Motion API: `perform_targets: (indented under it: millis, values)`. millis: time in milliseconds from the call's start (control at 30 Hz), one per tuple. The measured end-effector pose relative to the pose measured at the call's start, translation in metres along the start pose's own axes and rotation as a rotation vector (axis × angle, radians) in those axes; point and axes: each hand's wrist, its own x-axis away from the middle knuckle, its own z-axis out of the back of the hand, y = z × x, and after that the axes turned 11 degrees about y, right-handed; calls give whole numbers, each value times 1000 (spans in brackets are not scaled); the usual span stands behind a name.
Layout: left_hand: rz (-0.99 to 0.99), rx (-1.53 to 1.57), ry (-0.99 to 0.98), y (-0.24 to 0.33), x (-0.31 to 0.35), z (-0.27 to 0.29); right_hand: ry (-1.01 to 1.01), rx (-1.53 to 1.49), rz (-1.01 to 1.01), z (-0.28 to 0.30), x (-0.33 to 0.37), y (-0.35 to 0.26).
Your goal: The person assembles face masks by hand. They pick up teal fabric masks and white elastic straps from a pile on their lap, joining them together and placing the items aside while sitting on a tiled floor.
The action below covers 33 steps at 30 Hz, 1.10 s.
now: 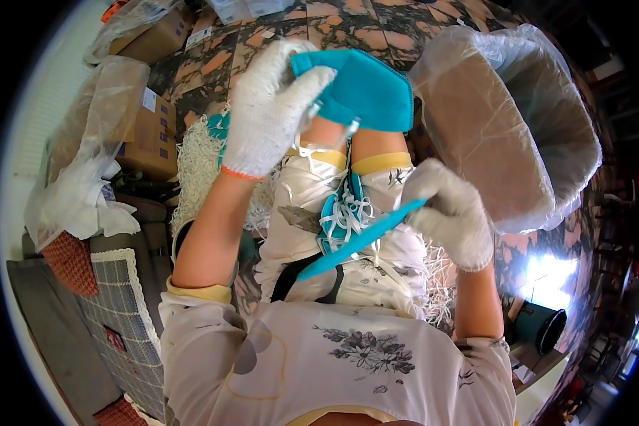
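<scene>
White knitted gloves cover both hands. My left hand (266, 113) is raised, its thumb and fingers closed on the left edge of a teal folded face mask (376, 89), whose flat side shows. Lower and to the right, my right hand (453, 216) pinches the end of a second teal mask (358, 241). That one is seen nearly edge-on and slants down to the left across my lap. Under it, between my thighs, lie more teal masks with tangled white ear loops (353, 213). The fingertips of my right hand are partly hidden.
A large carton lined with clear plastic (476, 121) stands open at the right. Heaped white straps (195, 167) lie left of my legs, more to the right. Cardboard boxes (153, 135) and a sofa with a checked cover (113, 305) are at the left. The floor is marble-patterned.
</scene>
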Motion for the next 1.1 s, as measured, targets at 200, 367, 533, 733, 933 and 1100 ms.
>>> perform_targets:
  millis: [200, 367, 533, 733, 933, 1100]
  values:
    - [249, 144, -56, -32, 21, -20, 559, -177, 33, -25, -25, 12]
    - [406, 427, -51, -32, 36, -40, 753, -680, -43, -21, -30, 43]
    - [445, 539, 86, -62, 37, -50, 758, -698, -67, -40, -37, 30]
    - [394, 409, -53, -24, 53, -41, 748, -693, -12, -47, -38, 18]
    - [337, 438, -135, -12, 39, -37, 483, -200, 45, -53, -30, 15]
    - [23, 150, -371, -83, 37, -7, 435, -294, -249, -49, -29, -20]
